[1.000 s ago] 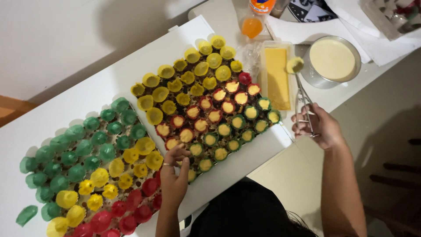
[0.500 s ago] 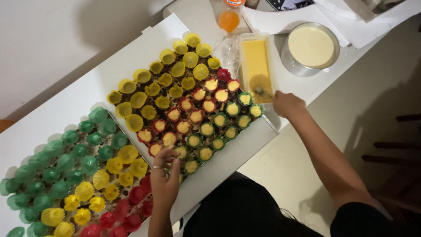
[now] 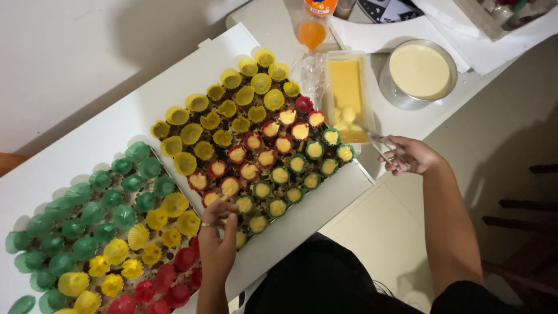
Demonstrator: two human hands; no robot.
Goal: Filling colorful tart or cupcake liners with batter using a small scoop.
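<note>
On the left of the white desk sits one batch of paper cups, green ones far-left, yellow in the middle, red nearest (too many, and partly cut off, to count surely). The left hand, a ring on one finger, rests with bent fingers on the near edge of a second batch, one tray of cups: yellow cups at the far side, then roughly a dozen red and a dozen green ones topped with pale filling. Right of it lies one clear rectangular tub of yellow balls, then one round metal bowl of cream. The right hand is closed around one metal tool whose tip reaches the tub's near end.
</note>
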